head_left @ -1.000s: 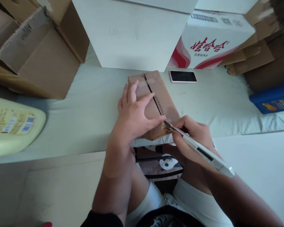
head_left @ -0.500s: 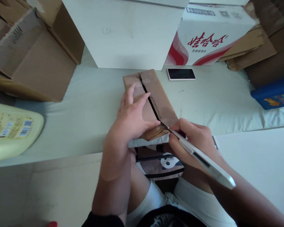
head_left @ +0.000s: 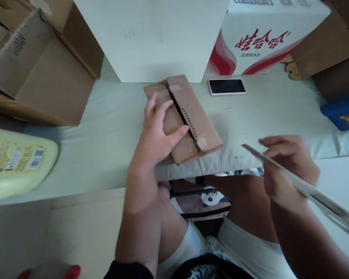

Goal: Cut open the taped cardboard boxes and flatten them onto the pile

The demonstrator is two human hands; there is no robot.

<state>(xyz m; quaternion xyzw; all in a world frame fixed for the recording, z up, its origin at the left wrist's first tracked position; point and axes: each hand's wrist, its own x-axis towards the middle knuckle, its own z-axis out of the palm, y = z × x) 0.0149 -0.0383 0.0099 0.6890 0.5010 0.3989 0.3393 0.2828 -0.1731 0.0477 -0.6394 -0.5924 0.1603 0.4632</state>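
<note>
A small brown cardboard box (head_left: 202,122) lies flat at a slant on the cloth-covered surface. A dark slit runs along its top seam, beside a row of torn perforations, with clear tape near both ends. My left hand (head_left: 157,133) rests on the left flap, fingers spread and the thumb touching the seam. Off to the right of the box, my right hand (head_left: 291,166) is closed around a box cutter (head_left: 322,197). The cutter's blade is out, points toward the box and is apart from it.
Behind the box stand a large white box (head_left: 163,42) and a red-and-white carton (head_left: 256,46), with a phone (head_left: 227,86) in front. An open carton (head_left: 55,77) and a pale yellow bottle (head_left: 20,162) sit left. On the right lies a blue object (head_left: 343,112).
My right hand has pulled the box cutter off the seam, out to the right. My left hand has shifted slightly up and left, its thumb higher along the seam. The slit's near end now shows.
</note>
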